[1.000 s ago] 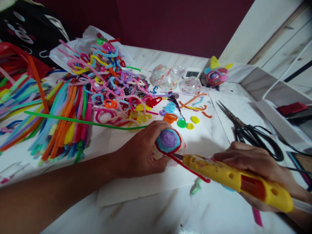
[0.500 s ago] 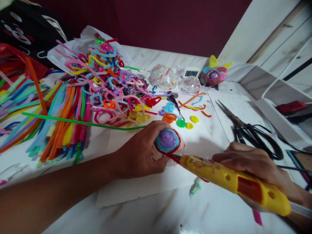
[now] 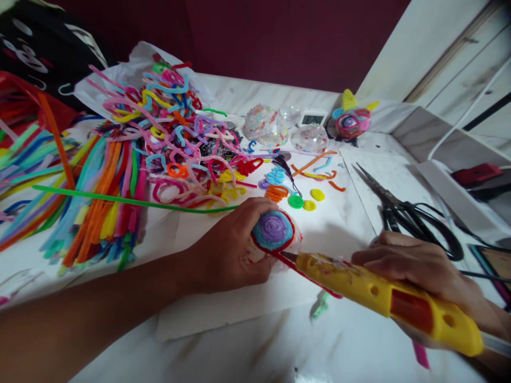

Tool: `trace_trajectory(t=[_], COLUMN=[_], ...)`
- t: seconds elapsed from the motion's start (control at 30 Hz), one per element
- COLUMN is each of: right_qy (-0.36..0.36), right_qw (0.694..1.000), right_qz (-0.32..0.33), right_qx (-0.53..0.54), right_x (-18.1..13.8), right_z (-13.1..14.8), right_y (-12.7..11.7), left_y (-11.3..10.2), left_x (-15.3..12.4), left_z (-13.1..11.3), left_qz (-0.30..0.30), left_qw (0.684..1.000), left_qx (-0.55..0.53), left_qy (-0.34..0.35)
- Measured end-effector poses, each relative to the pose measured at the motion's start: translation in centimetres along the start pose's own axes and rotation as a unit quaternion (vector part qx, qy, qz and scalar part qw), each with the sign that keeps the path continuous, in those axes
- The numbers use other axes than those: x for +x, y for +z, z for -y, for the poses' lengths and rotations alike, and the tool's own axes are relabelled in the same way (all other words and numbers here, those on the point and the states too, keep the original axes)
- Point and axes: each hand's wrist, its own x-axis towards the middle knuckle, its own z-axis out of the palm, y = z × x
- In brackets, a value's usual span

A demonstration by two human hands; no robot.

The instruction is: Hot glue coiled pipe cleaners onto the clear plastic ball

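Observation:
My left hand (image 3: 235, 247) is wrapped round a clear plastic ball (image 3: 293, 242) with coloured specks. On the ball's top sits a coil of pipe cleaner (image 3: 273, 229), purple in the middle, blue around it and red at the edge. A loose red pipe cleaner tail (image 3: 309, 277) runs from the coil down to the right. My right hand (image 3: 419, 271) is closed round a yellow hot glue gun (image 3: 359, 284). The dark nozzle tip lies close to the ball's lower right, beside the red tail; whether they touch I cannot tell.
Black scissors (image 3: 403, 207) lie at the right. A heap of curled pipe cleaners (image 3: 179, 127) and straight bundles (image 3: 104, 202) fill the left. Small yellow and green discs (image 3: 296, 200) lie behind the ball. Clear plastic halves (image 3: 265, 125), a clock (image 3: 313, 118) and a decorated ball (image 3: 353, 122) stand behind.
The glue gun and my right hand have shifted slightly right, and the nozzle has edged away from the coil. My left hand and the ball stay almost still.

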Motion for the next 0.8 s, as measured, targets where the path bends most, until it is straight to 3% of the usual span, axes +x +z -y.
trace_trajectory(t=[0.1, 0.37, 0.67, 0.8], right_qy=[-0.01, -0.011, 0.01, -0.004], right_qw=[0.999, 0.999, 1.0, 1.0], right_qz=[0.029, 0.029, -0.023, 0.02], right_qx=[0.01, 0.007, -0.019, -0.009], right_x=[-0.7, -0.5, 0.4, 0.2], right_z=[-0.7, -0.4, 0.8, 0.3], right_y=[-0.5, -0.7, -0.1, -0.3], left_y=[0.0, 0.0, 0.0, 0.0], left_x=[0.0, 0.1, 0.1, 0.0], left_z=[0.0, -0.2, 0.0, 0.0], left_qz=[-0.001, -0.005, -0.003, -0.001], left_qw=[1.0, 1.0, 1.0, 1.0], left_qx=[0.0, 0.004, 0.005, 0.005], left_qy=[-0.001, 0.003, 0.008, 0.001])
